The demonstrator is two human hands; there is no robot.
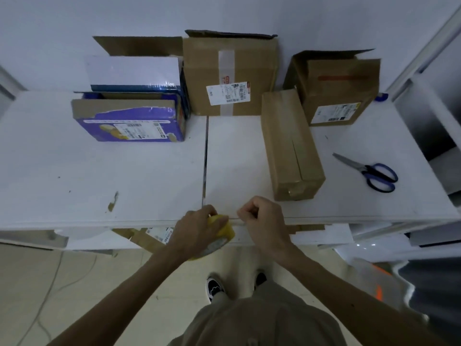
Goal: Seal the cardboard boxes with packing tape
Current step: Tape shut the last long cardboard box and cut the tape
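Nearest: two bare forearms [311,265], reaching from the lower edge toward the near edge of the white table [99,171].

Item 1. Roll of packing tape [223,237]: yellowish, with a pale core, held at the table's near edge, centre. A thin tape end [234,217] runs right from the roll across the short gap between the hands.

Item 2. Left hand [197,228]: fingers curled over the roll, gripping it from above.

Item 3. Right hand [264,221]: just right of the roll, fingers curled tight, thumb and forefinger pinching the tape end.

Item 4. Long brown box [291,146]: lying flat, right of centre, flaps down, brown tape on its near end.

Item 5. Tall brown box [229,76]: far centre, against the wall, with a clear tape strip and a white label on its front, top flap raised.

Item 6. Squat brown box [341,91]: far right, flaps up, label at its lower front.

Item 7. Purple box [129,121]: far left, top open, torn front flap, a white flap standing behind.

Item 8. Scissors [374,171]: blue-handled, closed, lying on the table right of the long brown box and well apart from it.
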